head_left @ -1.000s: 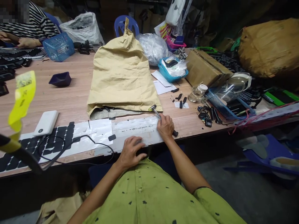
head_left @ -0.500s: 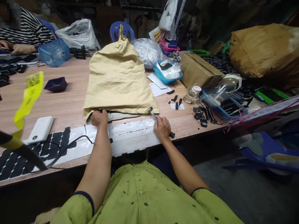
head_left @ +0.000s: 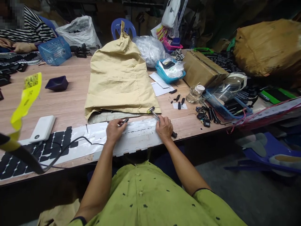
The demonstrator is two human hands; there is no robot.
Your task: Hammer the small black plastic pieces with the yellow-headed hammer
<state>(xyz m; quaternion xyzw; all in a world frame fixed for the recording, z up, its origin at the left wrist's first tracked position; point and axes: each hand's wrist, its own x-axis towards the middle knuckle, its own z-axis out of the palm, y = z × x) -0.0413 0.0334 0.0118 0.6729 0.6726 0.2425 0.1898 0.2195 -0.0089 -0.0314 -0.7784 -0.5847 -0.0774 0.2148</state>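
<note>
A long white panel (head_left: 138, 136) lies along the table's near edge. My left hand (head_left: 114, 130) rests on it, fingers closed on a small dark piece (head_left: 125, 121) that sticks out to the right. My right hand (head_left: 164, 128) sits on the panel's right end, closed round the black handle of a small hammer (head_left: 155, 115) whose metal head points up and away. Behind both hands lies a tan cloth sack (head_left: 121, 75), with dark parts showing at its open mouth (head_left: 105, 115).
Left on the panel are black keys (head_left: 50, 146), a white power bank (head_left: 42, 128) and a black cable (head_left: 70, 146). A yellow tag (head_left: 24, 102) hangs close to the camera. Small screwdrivers (head_left: 180, 102), a glass jar (head_left: 194, 93), baskets and a cardboard box (head_left: 203, 67) crowd the right. Another person's striped sleeve (head_left: 28, 29) is far left.
My left hand went from the panel's near edge up to the sack's mouth, then came back onto the panel with a small dark piece. My right hand stayed put with the hammer.
</note>
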